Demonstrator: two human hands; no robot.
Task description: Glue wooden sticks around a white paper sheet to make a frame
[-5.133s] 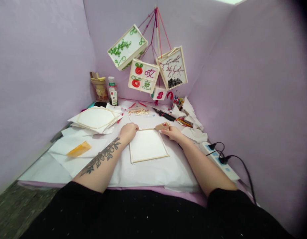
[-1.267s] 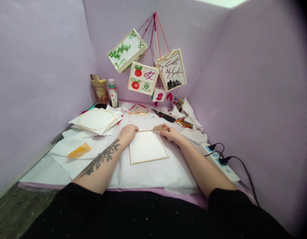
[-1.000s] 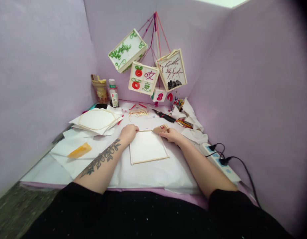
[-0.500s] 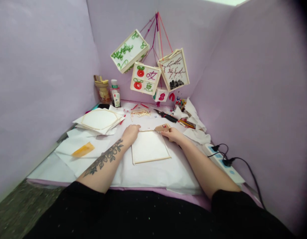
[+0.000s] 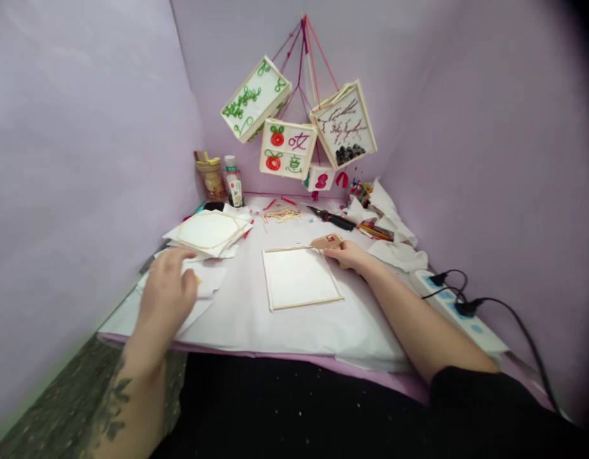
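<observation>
My left hand (image 5: 169, 290) is over the white papers on the left, its thumb apart from the curled fingers. A bit of an orange-yellow piece (image 5: 198, 280) peeks out beside the thumb; the hand hides the rest. In my right hand (image 5: 349, 256) is a small beige handheld tool (image 5: 327, 240) with a small red mark. Its tip lies by the top right of a square frame of thin wooden sticks (image 5: 306, 301). White paper (image 5: 299, 274) fills the frame, which lies flat on the table in front of me.
Thin sticks (image 5: 282, 215) lie scattered behind the frame, near black-handled pliers (image 5: 335, 220). Stacked papers (image 5: 208, 231) are at left, crumpled paper (image 5: 397, 255) and a power strip (image 5: 459, 312) at right. Decorated boxes (image 5: 289, 148) hang at the back, near a jar (image 5: 211, 182) and a bottle (image 5: 233, 185).
My left hand has left the frame's top left corner and moved left over the papers and the orange-yellow piece. My right hand still holds the beige tool at the frame's top right.
</observation>
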